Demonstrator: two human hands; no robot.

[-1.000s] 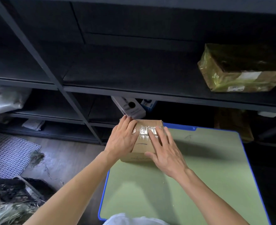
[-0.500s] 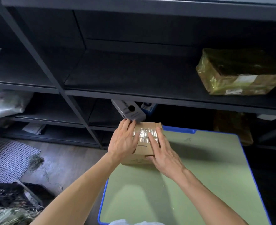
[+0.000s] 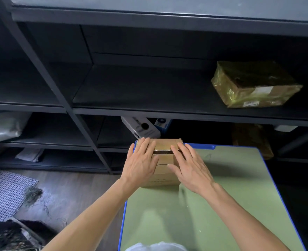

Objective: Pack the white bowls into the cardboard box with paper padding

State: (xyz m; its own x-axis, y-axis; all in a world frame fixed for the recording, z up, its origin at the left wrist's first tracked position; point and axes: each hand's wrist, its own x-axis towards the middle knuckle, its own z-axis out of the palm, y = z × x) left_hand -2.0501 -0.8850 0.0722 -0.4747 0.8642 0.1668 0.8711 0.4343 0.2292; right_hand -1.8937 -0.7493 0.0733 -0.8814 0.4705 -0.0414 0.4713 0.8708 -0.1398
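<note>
Cardboard box (image 3: pixel 165 171) closed, taped | both hands flat on top | green table (image 3: pixel 231 196)

The left hand (image 3: pixel 140 164) and right hand (image 3: pixel 190 168) cover both sides of the cardboard box (image 3: pixel 165 170); closed flaps hide its contents.

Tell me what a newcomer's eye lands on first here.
The left hand and right hand lie flat on a closed cardboard box at the far left corner of the green table. Up right, a shiny tape-wrapped parcel sits on the dark shelf.
</note>
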